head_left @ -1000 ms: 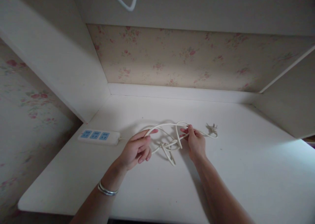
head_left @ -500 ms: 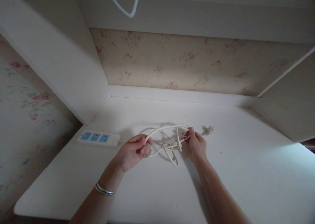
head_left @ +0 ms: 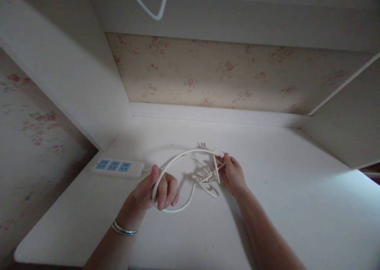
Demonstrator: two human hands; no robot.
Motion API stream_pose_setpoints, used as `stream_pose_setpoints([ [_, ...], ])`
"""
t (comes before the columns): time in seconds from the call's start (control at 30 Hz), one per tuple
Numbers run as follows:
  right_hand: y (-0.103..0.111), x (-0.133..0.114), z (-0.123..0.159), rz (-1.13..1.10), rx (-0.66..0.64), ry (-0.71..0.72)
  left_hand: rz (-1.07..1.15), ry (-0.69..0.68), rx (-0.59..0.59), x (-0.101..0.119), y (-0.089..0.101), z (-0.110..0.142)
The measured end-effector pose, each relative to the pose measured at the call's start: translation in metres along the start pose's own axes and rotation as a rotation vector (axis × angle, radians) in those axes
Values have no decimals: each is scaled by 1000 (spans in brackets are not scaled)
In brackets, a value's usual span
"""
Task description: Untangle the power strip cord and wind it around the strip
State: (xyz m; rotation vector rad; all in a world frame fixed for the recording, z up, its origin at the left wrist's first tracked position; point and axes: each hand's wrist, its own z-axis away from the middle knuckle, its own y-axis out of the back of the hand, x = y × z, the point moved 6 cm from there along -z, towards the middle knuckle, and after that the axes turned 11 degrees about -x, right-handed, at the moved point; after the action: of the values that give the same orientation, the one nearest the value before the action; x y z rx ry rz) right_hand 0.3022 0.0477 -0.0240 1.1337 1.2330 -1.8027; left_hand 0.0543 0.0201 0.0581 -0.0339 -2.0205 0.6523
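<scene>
A white power cord runs between my hands in loose loops, with a tangled knot at its middle. My left hand has its thumb raised and its fingers curled, and a large loop of the cord passes between them. On the other side my right hand pinches the cord between thumb and fingers, close to the tangle. The cord's plug, prongs showing, is behind the loops. To the left lies a white power strip with blue sockets; its joint with the cord is partly hidden behind my left hand.
The white desktop has a rounded front left corner. Upright white panels bound it on the left and right, with a floral-papered wall behind. Overhead, a pale bent cable hangs below the shelf.
My left hand has lifted its thumb, and the cord loop has widened toward me around it. The plug has moved left, from beyond my right hand to behind the loops.
</scene>
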Motion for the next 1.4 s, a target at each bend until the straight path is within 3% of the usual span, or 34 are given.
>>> stream_pose_setpoints([
  [0.17,-10,-3,5,69,-93,-21,167,220,416,-9,27,1],
  [0.23,-12,-4,7,97,-105,-25,49,297,599,-12,39,5],
  [0.3,-16,-3,10,127,-126,-42,-220,301,707,-10,46,6],
  [0.37,-21,-1,12,185,-172,-79,-548,258,711,-6,44,2],
  [0.47,-31,-1,17,292,-234,-71,-894,193,563,-8,28,-12],
  [0.53,-37,-3,20,359,-257,-35,-1006,179,481,-15,17,-19],
  [0.63,-43,-4,24,439,-296,-15,-1091,167,501,-22,11,-24],
  [0.8,-43,-6,25,512,-254,24,-1072,214,551,-32,14,-27],
  [0.9,-34,-5,21,505,-160,20,-984,167,589,-26,12,-25],
  [1.07,-20,-2,14,446,-41,8,-809,168,551,-15,7,-20],
  [1.23,-17,1,11,455,-36,15,-694,42,654,-6,11,-11],
  [1.4,-22,-5,14,567,-82,83,-525,-22,770,-14,27,-6],
])
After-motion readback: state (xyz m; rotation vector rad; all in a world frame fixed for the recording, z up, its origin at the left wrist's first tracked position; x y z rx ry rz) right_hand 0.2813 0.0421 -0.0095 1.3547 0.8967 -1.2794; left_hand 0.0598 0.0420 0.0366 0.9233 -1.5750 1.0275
